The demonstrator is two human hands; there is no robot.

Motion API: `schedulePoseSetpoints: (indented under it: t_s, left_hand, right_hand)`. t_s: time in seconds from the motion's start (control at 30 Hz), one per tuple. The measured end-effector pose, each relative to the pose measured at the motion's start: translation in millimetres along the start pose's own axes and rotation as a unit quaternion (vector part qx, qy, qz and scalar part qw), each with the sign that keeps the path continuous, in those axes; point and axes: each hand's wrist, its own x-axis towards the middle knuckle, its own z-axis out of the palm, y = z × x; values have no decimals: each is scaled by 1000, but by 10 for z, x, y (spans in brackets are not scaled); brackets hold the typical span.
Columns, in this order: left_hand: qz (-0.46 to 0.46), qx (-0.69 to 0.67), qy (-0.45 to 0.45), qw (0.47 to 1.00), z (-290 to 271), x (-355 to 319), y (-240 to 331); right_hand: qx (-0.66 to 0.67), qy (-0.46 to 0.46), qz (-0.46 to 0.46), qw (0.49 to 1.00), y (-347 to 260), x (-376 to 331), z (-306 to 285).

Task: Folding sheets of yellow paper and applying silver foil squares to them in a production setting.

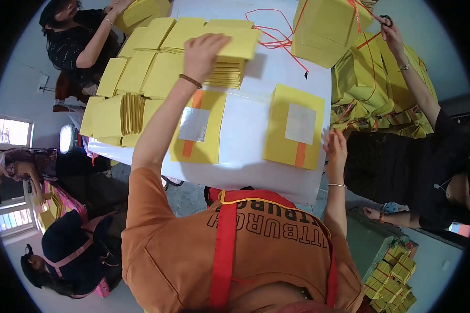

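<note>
"Status of L hand (199, 55), pls?"

"Palm down, upper middle of frame, fingers over a flat yellow paper bundle (240, 44). Can't tell if gripping or just pressing. Bundle's above a yellow stack of folded paper sheets (225, 76), jutting right."

"Why so neat there?"

"Rows of yellow paper packets (164, 75), upper left, prob. squared up b/c flat piles stay steady."

"R hand (337, 148)?"

"Right of centre, empty AFAICT, fingers loosely bent, by the smooth white table's (245, 143) edge. Near a yellow rectangular paper block w/ white label & orange strip (280, 130); contact unclear."

"Its lookalike (214, 128)?"

"Mid-frame, partly under L forearm. Both label-up, presumably for visibility; gap likely keeps 'em separate."
</note>
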Motion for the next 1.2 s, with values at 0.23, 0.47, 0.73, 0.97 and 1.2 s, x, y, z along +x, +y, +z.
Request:
schedulePoseSetpoints:
  t_s: [0.23, 0.47, 0.73, 0.97, 1.2]
  left_hand:
    - [0, 17, -199, 980, 613, -256, -547]
    - [-25, 5, -373, 927, 771, -268, -570]
    - [-68, -18, -281, 957, 798, -698, -307]
    - [-68, -36, -341, 937, 766, -531, -455]
    - [-55, 11, -361, 931, 612, -309, -437]
  right_hand:
    - [-148, -66, -95, 982, 357, -62, -17]
    - [-226, -30, -138, 964, 299, -258, 58]
    - [-228, -19, -166, 959, 388, -319, 165]
    - [-282, -37, -213, 935, 306, -340, 94]
    - [-319, -44, -222, 920, 191, -365, 2]
